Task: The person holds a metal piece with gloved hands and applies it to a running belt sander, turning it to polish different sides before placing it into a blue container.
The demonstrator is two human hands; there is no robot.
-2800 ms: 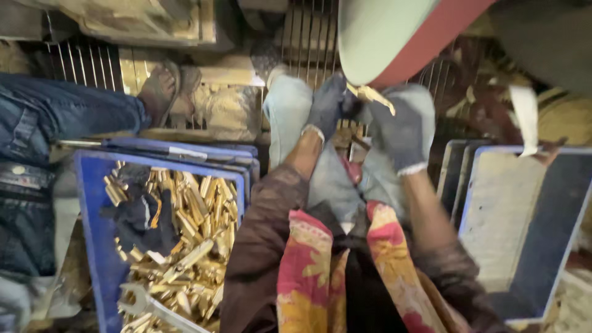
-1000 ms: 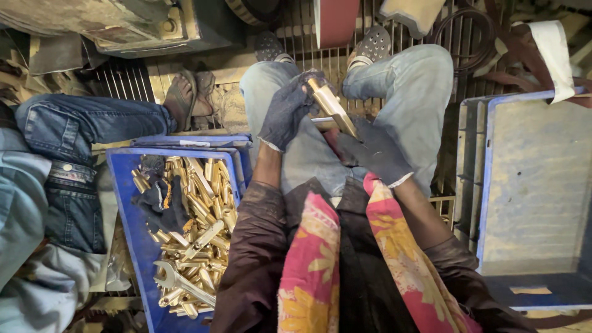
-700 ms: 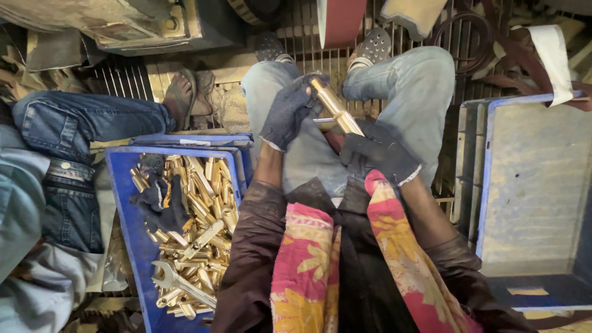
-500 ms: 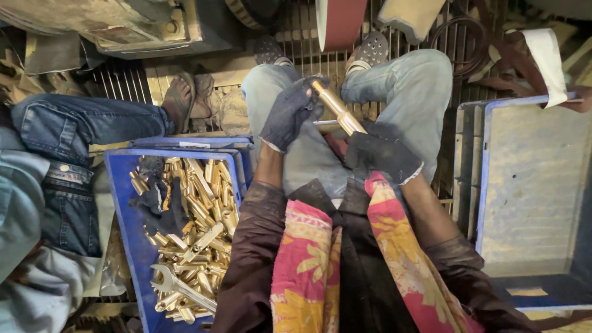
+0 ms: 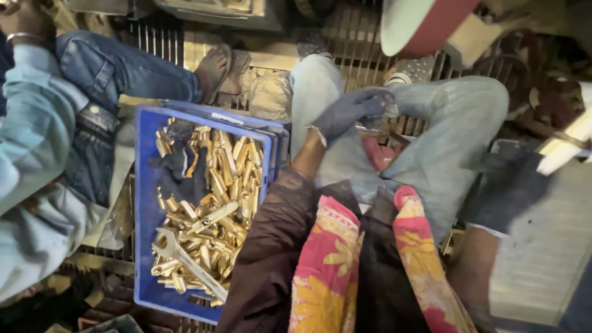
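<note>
Two gloved hands are noted. At far left a co-worker's sleeve [image 5: 31,142] lies beside the blue crate [image 5: 143,246], which holds many brass pieces [image 5: 231,185], a dark glove [image 5: 182,176] and a steel spanner [image 5: 185,262]. Our left hand [image 5: 351,111] rests curled on the lap by the knee; what it holds we cannot tell. Our right hand [image 5: 509,191], blurred, grips a pale brass bar [image 5: 564,148] over the grey tray [image 5: 549,259].

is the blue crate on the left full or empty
Partly full. The blue crate holds a heap of brass parts, a spanner and a dark glove.
</note>
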